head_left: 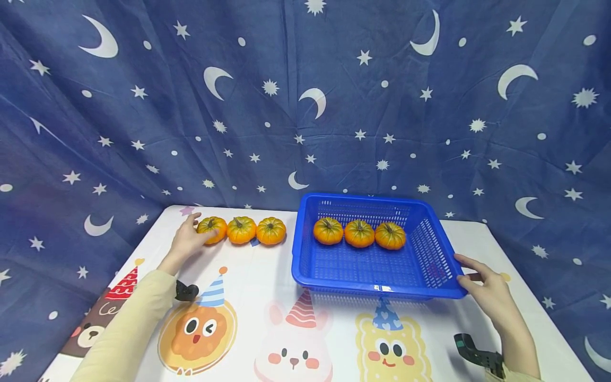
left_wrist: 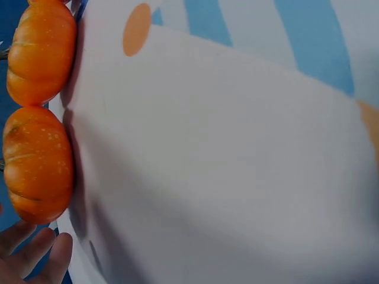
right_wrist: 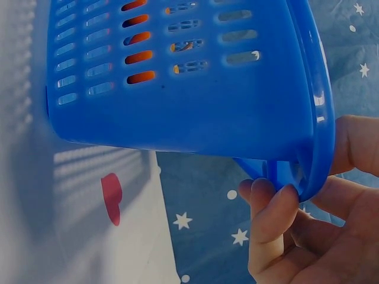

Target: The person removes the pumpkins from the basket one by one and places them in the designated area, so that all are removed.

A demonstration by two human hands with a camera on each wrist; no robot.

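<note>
My left hand (head_left: 188,240) is at the leftmost small orange pumpkin (head_left: 208,225), thumb over it and fingers at its left side. In the left wrist view, fingertips (left_wrist: 60,251) meet the end of the lower pumpkin (left_wrist: 38,168); the thumb is hardly visible there. Two more pumpkins, a middle one (head_left: 241,230) and a right one (head_left: 271,231), continue the row on the table. My right hand (head_left: 491,289) grips the right front corner of a blue plastic basket (head_left: 377,292), its thumb and fingers around the rim (right_wrist: 323,118). Inside the basket sit three similar pumpkins (head_left: 359,234) in a row.
A white table cover (head_left: 267,265) printed with cartoon animals and party hats lies under everything. Behind hangs a dark blue curtain (head_left: 267,143) with moons and stars, close to the table's back edge. Dark wrist straps (head_left: 186,291) show on both arms.
</note>
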